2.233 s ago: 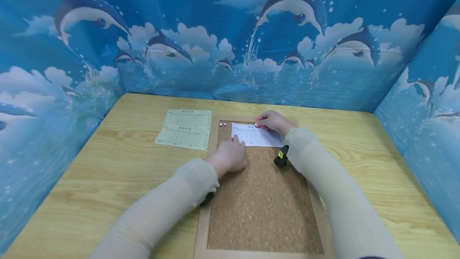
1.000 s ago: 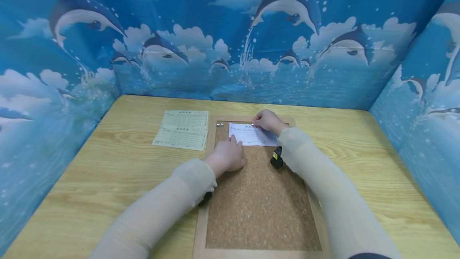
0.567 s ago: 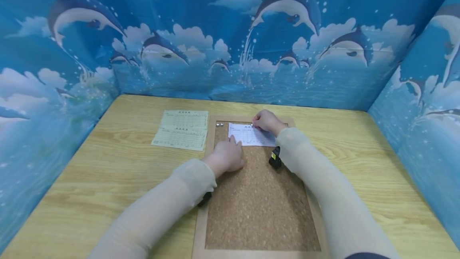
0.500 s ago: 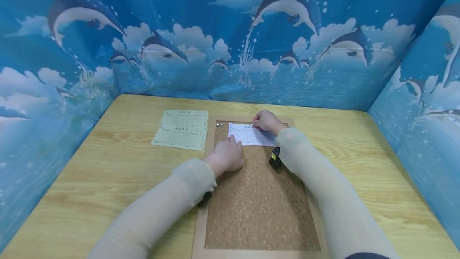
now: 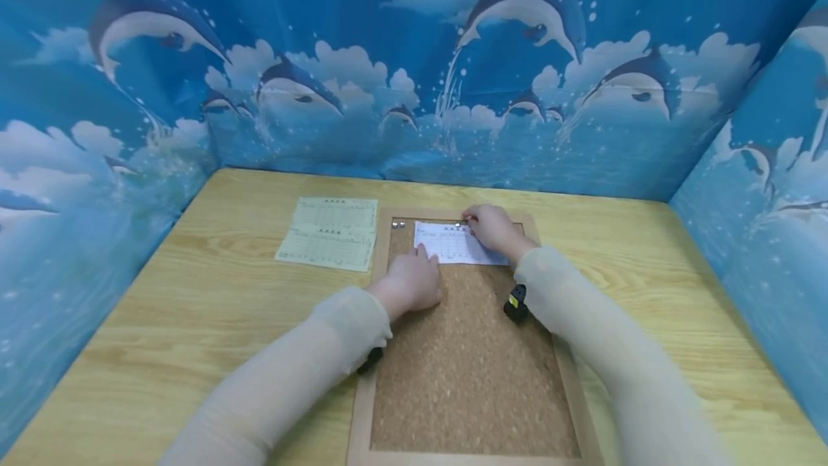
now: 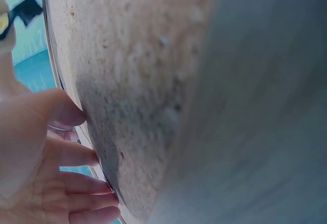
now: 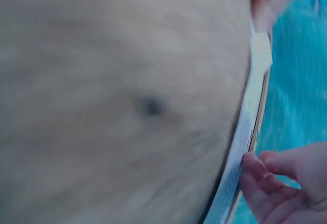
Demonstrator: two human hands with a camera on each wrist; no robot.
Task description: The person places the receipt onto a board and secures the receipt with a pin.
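Note:
In the head view, a white printed form [image 5: 456,249] lies near the top of a wood-framed cork board [image 5: 472,372]. A small silver thumbtack [image 5: 458,224] stands at the form's upper edge. My left hand [image 5: 412,280] rests on the form's lower left part with its fingers extended; the left wrist view shows those fingers [image 6: 84,184] spread at the board's surface. Just right of the thumbtack, my right hand [image 5: 494,227] has loosely bent fingers with nothing visible held. The right wrist view shows its fingertips [image 7: 249,165] close to the form's surface.
Two more silver thumbtacks [image 5: 397,225] sit at the board's upper left corner. Left of the board, greenish printed forms [image 5: 328,232] lie on the wooden table [image 5: 194,293]. A blue dolphin-print curtain [image 5: 362,92] surrounds the table's back and sides.
My right hand has let go of the thumbtack and shifted slightly right, leaving it visible on the form. The left hand stays in place on the form.

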